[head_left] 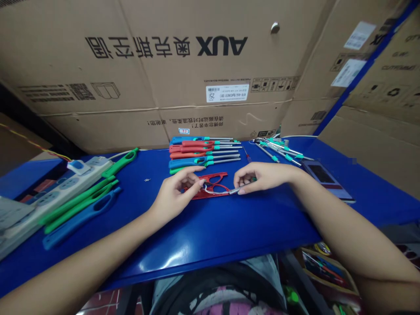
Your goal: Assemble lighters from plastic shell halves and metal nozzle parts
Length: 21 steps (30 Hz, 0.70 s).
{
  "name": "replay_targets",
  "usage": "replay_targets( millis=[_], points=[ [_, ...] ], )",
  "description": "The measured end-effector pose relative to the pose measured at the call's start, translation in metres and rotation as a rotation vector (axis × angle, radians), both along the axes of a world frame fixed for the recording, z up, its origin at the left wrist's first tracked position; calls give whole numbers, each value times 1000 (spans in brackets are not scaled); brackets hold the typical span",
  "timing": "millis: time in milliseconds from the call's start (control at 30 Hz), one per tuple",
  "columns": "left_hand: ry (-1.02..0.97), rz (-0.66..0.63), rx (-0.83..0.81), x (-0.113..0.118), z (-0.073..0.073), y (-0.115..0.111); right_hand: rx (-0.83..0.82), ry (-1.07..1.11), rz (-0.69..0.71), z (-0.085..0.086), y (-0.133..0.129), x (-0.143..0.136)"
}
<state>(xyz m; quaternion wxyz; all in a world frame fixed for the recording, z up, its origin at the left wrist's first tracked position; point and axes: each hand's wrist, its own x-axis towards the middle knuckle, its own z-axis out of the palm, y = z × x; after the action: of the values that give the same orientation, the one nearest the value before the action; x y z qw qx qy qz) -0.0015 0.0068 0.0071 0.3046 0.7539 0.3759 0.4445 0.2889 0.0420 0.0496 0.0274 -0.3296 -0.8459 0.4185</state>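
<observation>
Head view: left grip [175, 189] pinches pale wire [218, 193], right grip [260, 177] holds metal tube [234, 191].

Two red looped shell halves [210, 195] side by side near silver tube [234, 191] and pale wire [216, 193]

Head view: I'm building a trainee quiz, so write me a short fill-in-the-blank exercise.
The slim silver metal tube is gripped by the ____.
The two plastic casing pieces with oval openings under the left hand are coloured ____.
The largest Latin letters on the brown cardboard panel spell ____.
Missing words: right hand; red; AUX.
</observation>
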Motion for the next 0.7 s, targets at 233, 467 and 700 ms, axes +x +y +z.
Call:
replay_targets(
  millis=[233,467,700],
  points=[
    [53,-24,-59,0,-4,5,-70,31,-13,5,-2,0],
    [-91,-64,-229,0,-5,6,60,83,-23,9,-2,5],
    [-35,-44,-67,-1,-3,4,65,106,28,8,-4,5]
  ],
)
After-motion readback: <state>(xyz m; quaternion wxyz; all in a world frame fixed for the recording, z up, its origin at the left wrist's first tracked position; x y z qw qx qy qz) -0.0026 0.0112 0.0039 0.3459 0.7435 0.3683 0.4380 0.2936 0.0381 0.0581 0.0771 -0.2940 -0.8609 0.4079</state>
